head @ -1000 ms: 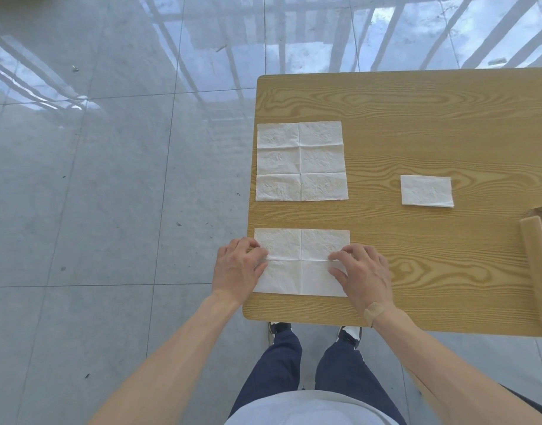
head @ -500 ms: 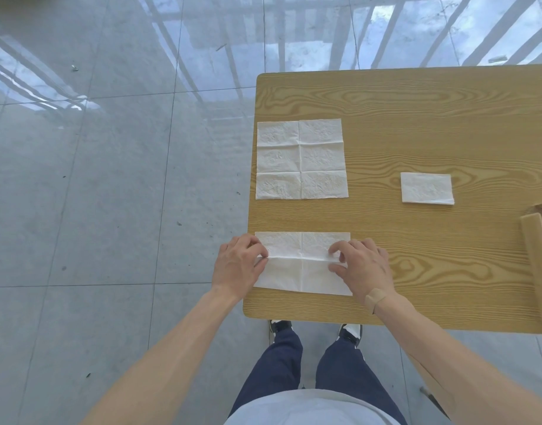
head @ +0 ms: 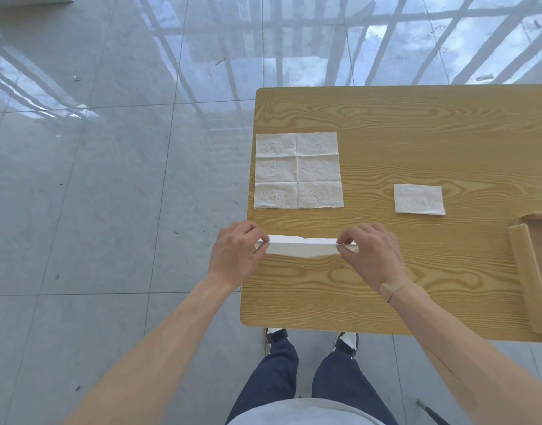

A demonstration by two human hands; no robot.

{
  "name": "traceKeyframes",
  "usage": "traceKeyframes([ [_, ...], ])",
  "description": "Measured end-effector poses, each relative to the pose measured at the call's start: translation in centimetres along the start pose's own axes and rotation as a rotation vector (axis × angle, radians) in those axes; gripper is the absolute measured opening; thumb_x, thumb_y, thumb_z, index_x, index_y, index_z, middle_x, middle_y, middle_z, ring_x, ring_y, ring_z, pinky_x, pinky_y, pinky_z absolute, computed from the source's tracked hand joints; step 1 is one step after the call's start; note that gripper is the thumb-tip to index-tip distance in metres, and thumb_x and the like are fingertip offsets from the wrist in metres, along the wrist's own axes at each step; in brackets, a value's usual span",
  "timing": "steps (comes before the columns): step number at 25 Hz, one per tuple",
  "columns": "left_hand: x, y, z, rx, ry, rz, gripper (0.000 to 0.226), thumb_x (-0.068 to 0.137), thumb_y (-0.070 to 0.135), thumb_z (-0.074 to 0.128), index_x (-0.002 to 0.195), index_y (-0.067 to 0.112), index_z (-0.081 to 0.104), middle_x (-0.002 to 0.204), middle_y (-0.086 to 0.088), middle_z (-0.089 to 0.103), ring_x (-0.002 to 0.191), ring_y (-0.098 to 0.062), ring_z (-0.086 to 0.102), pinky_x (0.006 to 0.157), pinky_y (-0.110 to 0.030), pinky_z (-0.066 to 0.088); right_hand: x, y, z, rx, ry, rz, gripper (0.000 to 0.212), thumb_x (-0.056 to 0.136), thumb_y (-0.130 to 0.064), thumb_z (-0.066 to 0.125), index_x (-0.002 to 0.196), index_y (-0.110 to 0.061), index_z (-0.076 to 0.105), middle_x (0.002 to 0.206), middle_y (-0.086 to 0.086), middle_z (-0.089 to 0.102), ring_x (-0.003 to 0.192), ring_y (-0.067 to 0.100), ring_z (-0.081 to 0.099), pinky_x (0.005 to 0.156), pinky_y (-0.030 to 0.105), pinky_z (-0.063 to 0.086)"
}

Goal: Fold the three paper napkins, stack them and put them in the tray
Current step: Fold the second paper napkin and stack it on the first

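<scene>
A white paper napkin (head: 303, 247) is lifted off the wooden table (head: 416, 124) as a narrow strip. My left hand (head: 236, 256) pinches its left end and my right hand (head: 370, 253) pinches its right end. An unfolded napkin (head: 297, 170) lies flat further back near the table's left edge. A small folded napkin (head: 418, 199) rests to the right of it. The wooden tray (head: 527, 280) sits at the right edge, only partly in view.
The table's left edge and near edge border a glossy tiled floor (head: 110, 179). My legs and shoes (head: 312, 342) stand below the near edge. Bare tabletop lies between the held napkin and the tray.
Both hands have gripped the near napkin's ends and raised its near part up and away from me, so it now shows as a thin strip instead of a flat sheet.
</scene>
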State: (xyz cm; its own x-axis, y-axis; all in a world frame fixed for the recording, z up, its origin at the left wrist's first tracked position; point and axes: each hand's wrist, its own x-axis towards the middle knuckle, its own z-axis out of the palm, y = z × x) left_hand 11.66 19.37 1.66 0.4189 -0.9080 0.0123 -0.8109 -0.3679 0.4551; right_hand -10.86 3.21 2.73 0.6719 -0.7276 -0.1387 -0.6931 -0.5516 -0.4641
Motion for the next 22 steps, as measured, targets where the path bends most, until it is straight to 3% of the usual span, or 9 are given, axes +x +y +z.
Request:
traceKeyframes([
  [5,-0.2,0.5,0.0,0.041,0.058,0.100,0.006,0.084,0.012,0.074,0.086,0.017,0.071,0.092,0.003,0.067,0.089,-0.019,0.061,0.081,-0.037,0.046,-0.7,0.2,0.1,-0.066,0.187,-0.109,0.011,0.079,-0.012,0.078,0.085,-0.018,0.071,0.087,-0.006,0.071,0.096,0.029,0.061,0.086,0.042,0.040],
  [12,-4.1,0.1,3.1,0.072,-0.006,0.117,0.010,0.080,0.009,0.077,0.084,0.016,0.072,0.096,0.002,0.068,0.090,-0.023,0.064,0.081,-0.040,0.049,-4.4,2.0,4.3,-0.106,0.185,-0.104,0.017,0.076,-0.009,0.081,0.084,-0.019,0.070,0.086,-0.007,0.070,0.093,0.028,0.063,0.086,0.040,0.041],
  [17,-5.1,-0.7,4.5,0.087,-0.004,0.083,0.016,0.077,0.005,0.079,0.083,0.017,0.070,0.100,0.001,0.068,0.095,-0.025,0.063,0.082,-0.040,0.047,-5.6,2.9,6.6,-0.118,0.223,-0.115,0.015,0.083,-0.014,0.066,0.095,-0.019,0.073,0.089,-0.006,0.071,0.093,0.029,0.064,0.088,0.043,0.043],
  [22,-5.2,-0.9,5.0,0.101,0.064,0.067,0.023,0.074,0.003,0.069,0.094,0.015,0.071,0.109,-0.003,0.067,0.104,-0.025,0.059,0.093,-0.040,0.041,-5.4,2.4,7.9,-0.103,0.341,-0.183,0.018,0.088,-0.016,0.062,0.103,-0.019,0.073,0.102,-0.003,0.071,0.101,0.026,0.061,0.092,0.040,0.042],
])
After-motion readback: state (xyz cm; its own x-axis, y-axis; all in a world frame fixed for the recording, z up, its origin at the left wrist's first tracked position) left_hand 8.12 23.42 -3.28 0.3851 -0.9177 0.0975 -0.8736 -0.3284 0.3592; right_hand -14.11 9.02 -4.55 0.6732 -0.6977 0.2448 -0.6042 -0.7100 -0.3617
